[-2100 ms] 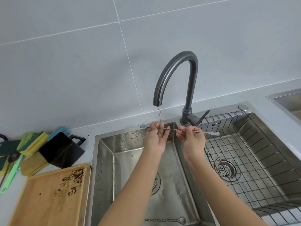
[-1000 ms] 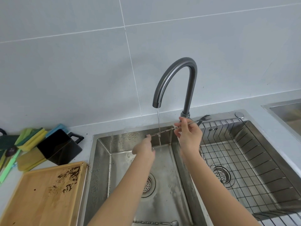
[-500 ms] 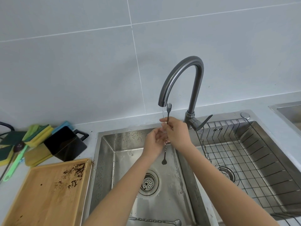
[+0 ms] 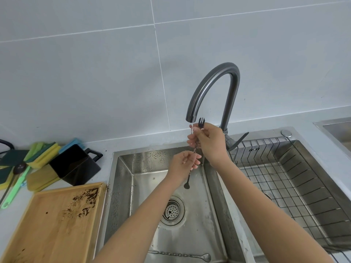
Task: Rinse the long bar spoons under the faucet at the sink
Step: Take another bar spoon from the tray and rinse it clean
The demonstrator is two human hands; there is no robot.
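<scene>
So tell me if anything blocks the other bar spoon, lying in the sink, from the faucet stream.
The held bar spoon and both hands, left and right, occupy the stream under the faucet. Nothing covers the second spoon.

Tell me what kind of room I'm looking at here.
Most likely a kitchen, possibly a home or small drinks prep area. A double steel sink with a gooseneck faucet sits against a tiled wall, and sponges and a stained wooden tray lie on the counter beside it.
</scene>
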